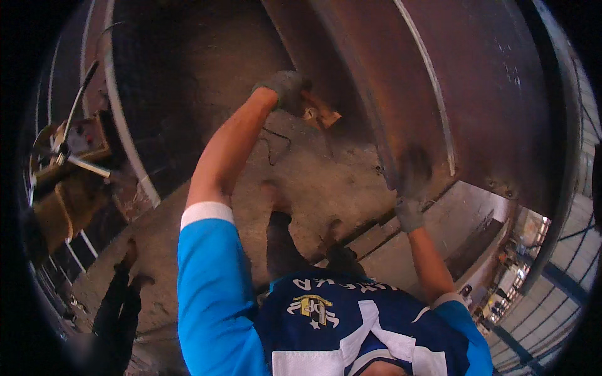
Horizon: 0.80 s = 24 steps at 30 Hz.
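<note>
My left hand (285,89), in a grey work glove, reaches far forward beside the dark steel beam (345,75). It looks closed, with its fingers turned away. An orange-brown piece (323,113) lies against its fingers; its kind is blurred. My right hand (410,213), also gloved, is at the lower end of the brown steel plate (414,113). Motion and shadow smear its fingers, so their grip does not show. A thin dark cable (276,145) lies on the floor between my hands.
The large steel plate rises on the right, with a pale strip along it. Dusty concrete floor (326,175) lies below. At the left stands equipment with a lever (78,106). Another person's dark-trousered legs (119,301) are at lower left. Loose items (520,250) clutter the right.
</note>
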Motion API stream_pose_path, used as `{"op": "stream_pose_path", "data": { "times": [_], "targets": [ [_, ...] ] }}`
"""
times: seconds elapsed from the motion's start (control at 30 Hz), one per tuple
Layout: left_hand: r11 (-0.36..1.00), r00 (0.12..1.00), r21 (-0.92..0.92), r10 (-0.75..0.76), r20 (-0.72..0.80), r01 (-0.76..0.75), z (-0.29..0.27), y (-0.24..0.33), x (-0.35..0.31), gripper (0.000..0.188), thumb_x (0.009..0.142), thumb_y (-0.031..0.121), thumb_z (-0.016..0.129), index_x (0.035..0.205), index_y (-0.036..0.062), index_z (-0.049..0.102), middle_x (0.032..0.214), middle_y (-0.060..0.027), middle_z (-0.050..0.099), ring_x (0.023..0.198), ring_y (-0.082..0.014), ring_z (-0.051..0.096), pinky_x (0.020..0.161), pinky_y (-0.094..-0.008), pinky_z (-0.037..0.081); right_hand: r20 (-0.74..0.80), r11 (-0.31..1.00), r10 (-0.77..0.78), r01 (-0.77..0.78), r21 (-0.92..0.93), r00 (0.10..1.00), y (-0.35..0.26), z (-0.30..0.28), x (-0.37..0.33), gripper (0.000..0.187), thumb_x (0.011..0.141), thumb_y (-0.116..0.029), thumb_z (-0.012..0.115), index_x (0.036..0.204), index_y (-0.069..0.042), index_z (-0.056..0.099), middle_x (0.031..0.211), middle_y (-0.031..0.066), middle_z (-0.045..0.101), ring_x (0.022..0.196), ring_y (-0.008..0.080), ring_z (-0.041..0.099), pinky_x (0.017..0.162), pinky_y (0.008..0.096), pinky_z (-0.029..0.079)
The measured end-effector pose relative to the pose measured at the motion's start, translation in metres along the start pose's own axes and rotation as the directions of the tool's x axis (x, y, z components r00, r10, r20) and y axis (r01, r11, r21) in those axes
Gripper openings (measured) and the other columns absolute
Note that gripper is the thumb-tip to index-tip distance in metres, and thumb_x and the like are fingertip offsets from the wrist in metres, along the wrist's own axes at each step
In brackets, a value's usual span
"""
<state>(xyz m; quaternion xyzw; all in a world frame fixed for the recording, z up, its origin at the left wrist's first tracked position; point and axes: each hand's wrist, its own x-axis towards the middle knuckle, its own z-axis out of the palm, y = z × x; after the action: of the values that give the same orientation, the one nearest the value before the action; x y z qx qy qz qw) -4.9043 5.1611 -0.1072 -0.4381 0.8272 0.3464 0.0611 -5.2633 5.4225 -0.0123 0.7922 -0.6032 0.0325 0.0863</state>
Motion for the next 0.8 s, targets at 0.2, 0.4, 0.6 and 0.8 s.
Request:
{"op": "stream_pose_path", "data": {
  "times": [0.2,0.4,0.6,0.8],
  "targets": [
    [0.999,0.955,0.012,-0.032,0.296,0.030,0.029,-0.001,0.072,0.067,0.072,0.036,0.092,0.133,0.0160,0.073,0.138,-0.0156,0.071,0.130,-0.0369,0.066,0.108,-0.0452,0.054,0.108,0.987,0.090,-0.103,0.122,0.990,-0.006,-0.022,0.022,0.064,0.093,-0.009,0.059,0.157,-0.011,0.054,0.164,0.0154,0.047,0.155,0.0393,0.038,0.127,0.0563,0.027],
    [0.964,0.950,0.170,-0.236,0.203,0.203,0.183,-0.121,0.074,0.064,0.073,0.034,0.092,0.132,0.0169,0.074,0.139,-0.0152,0.070,0.129,-0.0370,0.067,0.107,-0.0464,0.056,0.194,0.971,0.152,-0.183,0.153,0.969,-0.006,-0.020,0.019,0.057,0.099,-0.009,0.056,0.156,-0.008,0.054,0.164,0.0158,0.047,0.154,0.0378,0.040,0.128,0.0543,0.027],
    [0.889,0.904,0.167,-0.424,-0.047,0.426,0.267,-0.247,0.112,0.059,0.077,0.027,0.091,0.133,0.0217,0.074,0.148,-0.0151,0.065,0.137,-0.0375,0.061,0.111,-0.0555,0.051,0.146,0.812,0.478,-0.499,0.302,0.866,0.002,0.009,0.000,0.045,0.107,-0.009,0.055,0.151,-0.005,0.056,0.163,0.0194,0.046,0.152,0.0374,0.042,0.128,0.0497,0.032],
    [0.877,0.553,-0.108,-0.385,-0.739,0.468,0.271,-0.201,0.102,0.077,0.083,0.035,0.082,0.154,0.0199,0.056,0.169,-0.0186,0.038,0.148,-0.0448,0.045,0.122,-0.0690,0.031,0.122,0.922,0.266,-0.289,0.259,0.956,0.005,-0.011,-0.001,0.046,0.110,-0.018,0.054,0.154,-0.005,0.054,0.164,0.0210,0.045,0.156,0.0407,0.038,0.128,0.0529,0.032]
  ]
}}
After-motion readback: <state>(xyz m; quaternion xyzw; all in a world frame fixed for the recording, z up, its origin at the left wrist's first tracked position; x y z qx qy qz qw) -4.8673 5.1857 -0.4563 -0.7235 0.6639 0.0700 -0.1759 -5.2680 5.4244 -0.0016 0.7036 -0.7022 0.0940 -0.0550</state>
